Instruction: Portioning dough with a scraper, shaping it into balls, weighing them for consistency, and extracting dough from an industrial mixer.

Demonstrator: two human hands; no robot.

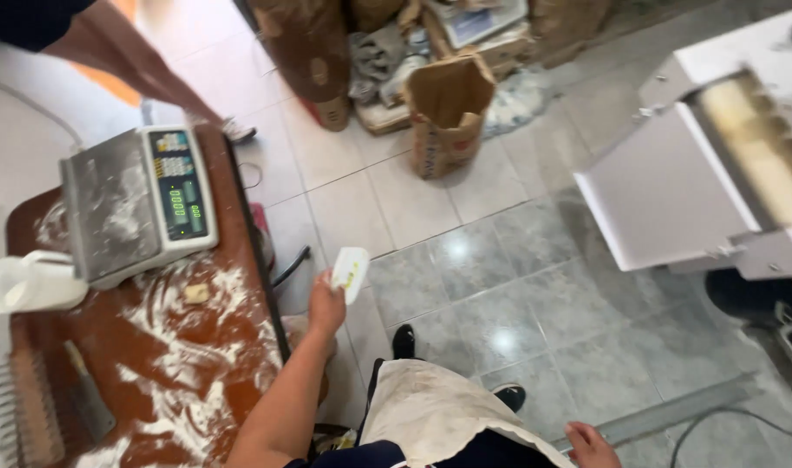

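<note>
Your left hand [325,308] is raised beside the table [240,347] edge, fingers closed on a white scraper [351,273] held above the tiled floor [465,260]. Your right hand [591,444] hangs low at the frame's bottom edge by your apron [430,412]; it appears loosely open and holds nothing. On the floured table sit a scale [136,201], a white jug [32,284], a small dough piece [196,294] and a knife [88,399]. A paper sack [448,113] stands on the floor; a white machine [708,173] stands at right. Another person's arm [136,61] reaches in at upper left.
</note>
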